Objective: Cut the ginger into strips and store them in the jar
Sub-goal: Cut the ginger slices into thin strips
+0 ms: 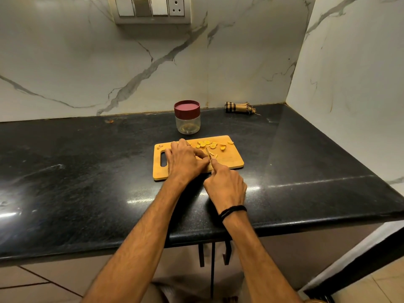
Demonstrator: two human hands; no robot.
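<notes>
Gripping the knife [208,154] with clenched fingers [216,166], the right hand [225,186] sits at the near edge of the wooden cutting board [234,162]. The handle is hidden inside the grip; the blade stands edge-down on the middle of the board. The left hand [184,164] lies over the board's left half, its fingers bent, with the tips pressed down directly against the blade's left side. Whether those fingers hold a piece cannot be told, as the hand covers that spot. Ginger slices [206,144] lie scattered along the board's far edge, with a few cut pieces just right of the blade. The board lies at the middle of the black counter [87,171]. The jar [187,119], clear with its maroon lid on, stands on the counter just behind the board's far edge. A folded checked cloth [239,107] lies near the counter's back right corner, beside the wall. A black band [232,211] circles the right wrist.
</notes>
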